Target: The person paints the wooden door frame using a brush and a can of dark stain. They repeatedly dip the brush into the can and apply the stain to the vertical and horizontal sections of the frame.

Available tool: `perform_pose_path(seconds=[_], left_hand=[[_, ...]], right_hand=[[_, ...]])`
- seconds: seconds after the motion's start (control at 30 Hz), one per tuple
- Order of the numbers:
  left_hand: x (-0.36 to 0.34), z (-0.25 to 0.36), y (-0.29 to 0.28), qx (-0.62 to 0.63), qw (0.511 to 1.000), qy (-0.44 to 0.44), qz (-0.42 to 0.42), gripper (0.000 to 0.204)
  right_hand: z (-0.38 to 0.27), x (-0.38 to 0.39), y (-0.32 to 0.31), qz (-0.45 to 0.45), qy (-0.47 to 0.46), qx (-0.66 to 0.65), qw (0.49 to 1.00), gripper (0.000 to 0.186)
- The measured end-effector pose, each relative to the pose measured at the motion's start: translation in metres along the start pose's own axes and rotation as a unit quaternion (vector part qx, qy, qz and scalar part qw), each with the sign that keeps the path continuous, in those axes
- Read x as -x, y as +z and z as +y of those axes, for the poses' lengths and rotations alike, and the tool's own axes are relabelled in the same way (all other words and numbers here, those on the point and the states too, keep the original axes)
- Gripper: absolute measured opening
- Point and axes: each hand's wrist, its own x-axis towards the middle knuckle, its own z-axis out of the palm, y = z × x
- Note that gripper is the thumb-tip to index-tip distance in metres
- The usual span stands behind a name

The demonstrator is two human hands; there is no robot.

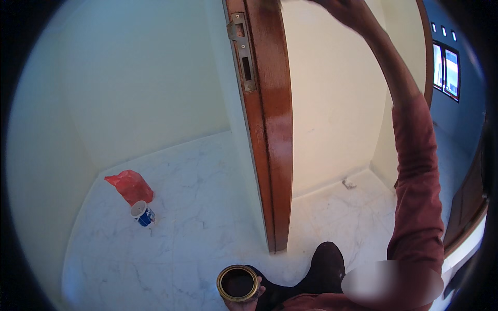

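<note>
At the bottom centre, my left hand [244,301] holds a round, gold-rimmed can [237,282] of dark brown liquid. My right arm reaches up along the right side, and my right hand [345,11] is at the top edge beside the glossy brown wooden door frame [275,129]. Its fingers are closed around something dark, mostly cut off by the picture edge, that I cannot make out. A metal plate [244,62] with rectangular openings is set into the upper part of the wood.
A crumpled red bag [132,185] and a blue-and-white cup [142,215] sit on the marble-patterned floor [176,243] at left. A small crumpled scrap [348,184] lies by the right wall. My dark-clad foot [327,259] is below the frame. A window [446,70] is far right.
</note>
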Motion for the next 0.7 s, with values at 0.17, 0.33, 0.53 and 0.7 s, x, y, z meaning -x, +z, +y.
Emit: perform_pose_path(seconds=[0.17,0.33,0.53,0.7], left_hand=[[-0.027,-0.016,-0.015,0.030,0.996,-0.054,-0.068,0.079],[-0.007,-0.005,-0.022,0.070,0.993,-0.063,-0.076,0.079],[-0.019,-0.005,-0.012,0.023,0.996,-0.081,-0.043,0.069],[-0.022,-0.010,-0.014,-0.040,0.998,-0.054,0.001,0.069]], right_hand=[[-0.038,-0.037,-0.017,0.027,-0.002,0.097,0.995,0.014],[-0.078,0.133,0.058,-0.077,-0.063,0.097,0.990,0.027],[-0.178,0.312,0.109,-0.181,-0.019,0.042,0.982,0.027],[-0.227,0.436,0.145,-0.233,0.065,-0.017,0.970,0.029]])
